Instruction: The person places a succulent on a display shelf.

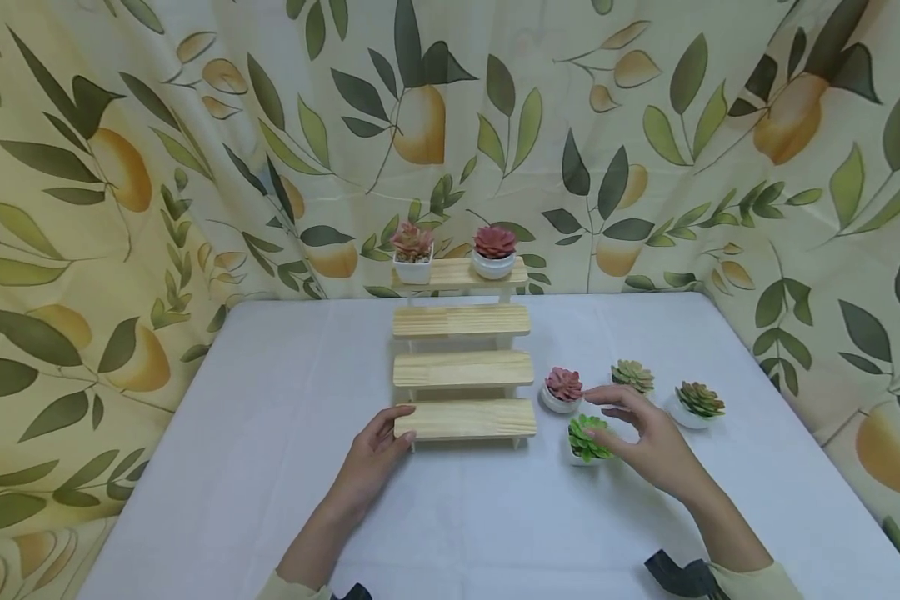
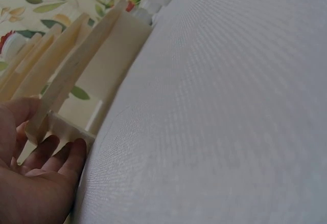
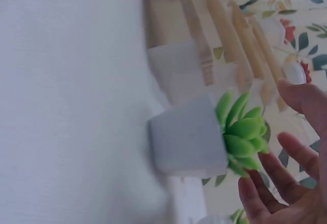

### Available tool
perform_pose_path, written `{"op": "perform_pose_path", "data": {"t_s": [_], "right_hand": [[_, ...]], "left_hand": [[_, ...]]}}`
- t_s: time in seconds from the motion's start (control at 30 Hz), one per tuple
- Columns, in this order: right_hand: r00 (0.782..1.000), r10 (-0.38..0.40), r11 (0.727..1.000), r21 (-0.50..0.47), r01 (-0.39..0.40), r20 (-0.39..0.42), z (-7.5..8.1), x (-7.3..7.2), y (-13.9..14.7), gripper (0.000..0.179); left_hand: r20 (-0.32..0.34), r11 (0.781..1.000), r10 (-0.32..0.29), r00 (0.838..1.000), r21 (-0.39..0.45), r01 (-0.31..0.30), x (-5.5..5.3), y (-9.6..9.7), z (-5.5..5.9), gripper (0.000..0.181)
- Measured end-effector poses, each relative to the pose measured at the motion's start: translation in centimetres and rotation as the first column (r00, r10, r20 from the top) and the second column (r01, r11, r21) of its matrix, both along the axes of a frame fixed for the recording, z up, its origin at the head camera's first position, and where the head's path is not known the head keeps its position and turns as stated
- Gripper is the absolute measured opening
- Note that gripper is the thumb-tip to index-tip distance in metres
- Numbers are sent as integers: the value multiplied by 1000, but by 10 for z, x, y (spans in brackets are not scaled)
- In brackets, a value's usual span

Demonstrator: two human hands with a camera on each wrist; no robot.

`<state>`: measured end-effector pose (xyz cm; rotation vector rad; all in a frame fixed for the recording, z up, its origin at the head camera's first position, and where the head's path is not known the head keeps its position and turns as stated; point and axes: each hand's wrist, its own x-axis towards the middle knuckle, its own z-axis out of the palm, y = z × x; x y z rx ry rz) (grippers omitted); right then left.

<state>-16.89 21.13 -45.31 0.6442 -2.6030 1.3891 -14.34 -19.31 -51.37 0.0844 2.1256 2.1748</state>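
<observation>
A wooden tiered stand (image 1: 463, 368) stands mid-table. My left hand (image 1: 378, 442) holds the left end of its lowest step; in the left wrist view the thumb lies over the board (image 2: 71, 70) and the fingers are at the side support. My right hand (image 1: 645, 437) hovers around a bright green potted succulent (image 1: 587, 439), fingers spread and slightly bent. In the right wrist view its white square pot (image 3: 189, 137) rests on the table, with the fingertips close to the leaves; whether they touch is unclear. A pink potted succulent (image 1: 562, 390) sits just beyond that hand.
On the top step stand a pinkish succulent in a square pot (image 1: 413, 254) and a dark red one in a round pot (image 1: 494, 252). At the right are a pale green succulent (image 1: 632, 377) and a reddish-green one (image 1: 697, 404). A patterned curtain (image 1: 495, 108) hangs behind the white table (image 1: 270, 400).
</observation>
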Motion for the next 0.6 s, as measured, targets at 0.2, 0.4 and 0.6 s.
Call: {"op": "perform_pose_path", "data": {"t_s": [0.2, 0.4, 0.6], "right_hand": [[997, -8, 993, -116, 18, 82, -23, 15, 8, 70], [991, -21, 993, -110, 37, 135, -39, 18, 9, 81], [981, -37, 996, -76, 52, 191, -47, 20, 10, 84]], "left_hand": [[-2, 1000, -2, 1000, -4, 2, 0, -2, 0, 43], [6, 1000, -9, 1000, 9, 9, 1, -2, 1, 43], [9, 1000, -20, 1000, 14, 20, 1, -1, 1, 43]]}}
